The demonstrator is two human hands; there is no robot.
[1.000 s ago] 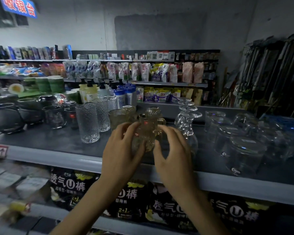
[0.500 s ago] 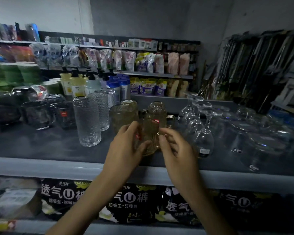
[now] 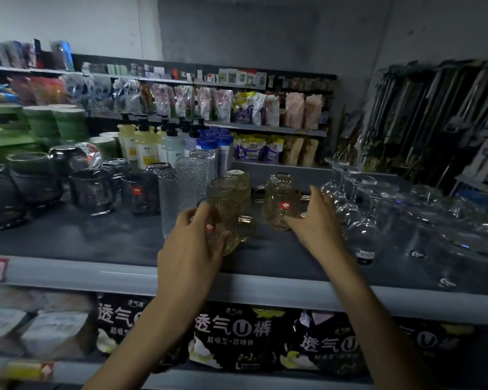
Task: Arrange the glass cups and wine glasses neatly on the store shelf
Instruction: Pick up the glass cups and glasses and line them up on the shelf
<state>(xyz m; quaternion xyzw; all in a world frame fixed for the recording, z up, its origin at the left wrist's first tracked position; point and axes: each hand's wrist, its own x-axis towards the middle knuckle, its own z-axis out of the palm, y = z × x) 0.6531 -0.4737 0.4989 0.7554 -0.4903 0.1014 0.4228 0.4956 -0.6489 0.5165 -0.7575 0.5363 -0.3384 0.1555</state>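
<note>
Leftmost, dark cups (image 3: 90,190) and tumblers (image 3: 181,187) are ranged on the shelf (image 3: 68,240). Next, an amber mug (image 3: 223,218) is gripped by the left hand (image 3: 192,249) near the front. A second mug (image 3: 282,206) is flanked by the right hand (image 3: 316,223), fingers spread wide, beside upturned wine glasses (image 3: 361,232).

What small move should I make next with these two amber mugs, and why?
Probably set the held mug down squarely before the amber cups behind it. Your left hand grips it near the shelf edge, and your right hand reaches the second mug.
</note>
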